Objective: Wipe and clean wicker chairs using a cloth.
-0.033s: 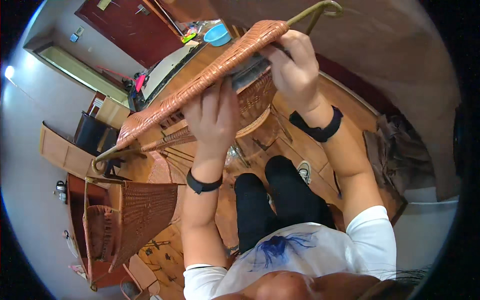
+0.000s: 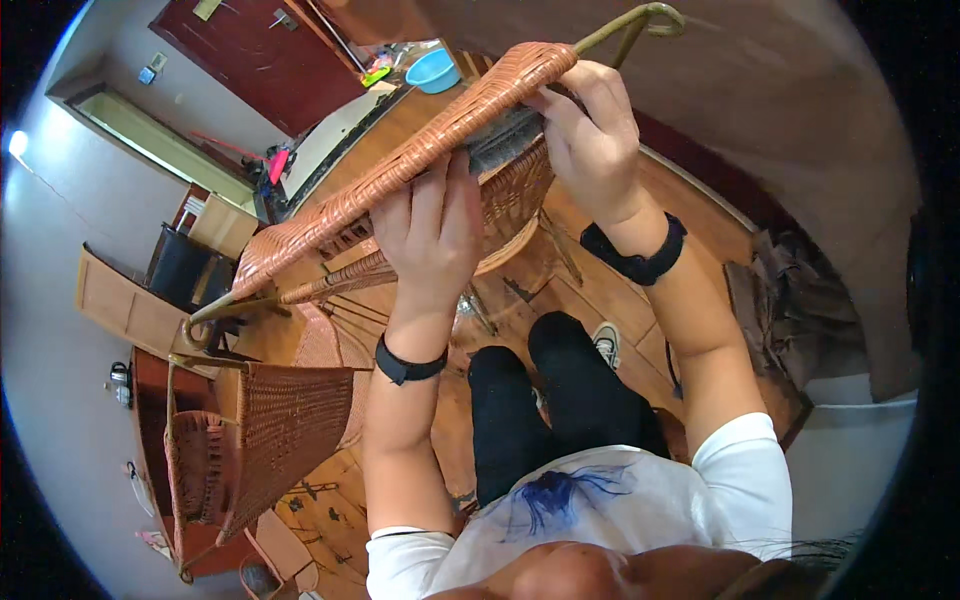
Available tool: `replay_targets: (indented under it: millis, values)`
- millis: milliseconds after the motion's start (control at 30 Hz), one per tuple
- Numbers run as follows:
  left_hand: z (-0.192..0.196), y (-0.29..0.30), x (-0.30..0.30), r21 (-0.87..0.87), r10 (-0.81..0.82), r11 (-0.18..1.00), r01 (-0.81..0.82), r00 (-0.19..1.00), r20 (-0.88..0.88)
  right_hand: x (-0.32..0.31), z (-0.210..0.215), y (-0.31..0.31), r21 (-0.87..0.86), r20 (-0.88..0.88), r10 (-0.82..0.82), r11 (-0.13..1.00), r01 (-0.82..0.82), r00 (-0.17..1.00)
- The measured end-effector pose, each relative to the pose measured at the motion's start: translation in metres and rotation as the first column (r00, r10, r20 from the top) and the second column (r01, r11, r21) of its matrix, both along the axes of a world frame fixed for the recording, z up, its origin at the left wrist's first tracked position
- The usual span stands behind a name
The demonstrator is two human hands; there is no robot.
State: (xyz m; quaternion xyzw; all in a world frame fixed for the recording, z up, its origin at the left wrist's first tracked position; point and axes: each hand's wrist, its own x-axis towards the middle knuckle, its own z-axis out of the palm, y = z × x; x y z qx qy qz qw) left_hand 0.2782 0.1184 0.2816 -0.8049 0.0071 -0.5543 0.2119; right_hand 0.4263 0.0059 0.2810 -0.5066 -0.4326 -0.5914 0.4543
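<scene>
A reddish-brown wicker chair part (image 2: 430, 145) with a thick woven rim slants across the upper middle. Its olive metal frame ends in curled tips beyond the weave. My left hand (image 2: 432, 220) reaches up under the rim's middle, fingers close together, their tips against a grey cloth-like strip (image 2: 505, 140). Along the underside of the rim, that strip spans the gap between my hands. At the rim's right end my right hand (image 2: 597, 145) has its fingers bent around the edge, with thumb and forefinger close to the strip. Some fingertips are hidden behind the weave.
Another wicker chair (image 2: 290, 430) lies to the lower left. A blue basin (image 2: 433, 71) sits on a surface at the top. Brown cloth (image 2: 800, 300) is heaped at right. Below are my legs, a shoe (image 2: 607, 345) and the wooden floor (image 2: 600, 300).
My left hand has shifted slightly to the right beneath the rim, and its fingers look less blurred. The right hand and the wicker part look nearly unchanged.
</scene>
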Motion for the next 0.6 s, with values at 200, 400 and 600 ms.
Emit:
replay_targets:
  millis: [200, 400, 600]
  values:
    - [-0.007, 0.004, -0.022, 0.045, 0.132, 0.99, -0.134, 0.99, 0.041, -0.018, -0.011, 0.004, -0.055, 0.008, 0.072, 0.996, -0.071, 0.997]
    - [-0.015, 0.02, -0.054, 0.054, 0.205, 0.976, -0.21, 0.975, 0.087, -0.048, -0.014, 0.018, -0.066, -0.01, 0.086, 0.994, -0.086, 0.996]
    - [-0.022, 0.04, -0.081, -0.021, 0.269, 0.963, -0.269, 0.952, 0.143, -0.081, -0.013, 0.036, -0.276, -0.042, 0.227, 0.933, -0.229, 0.973]
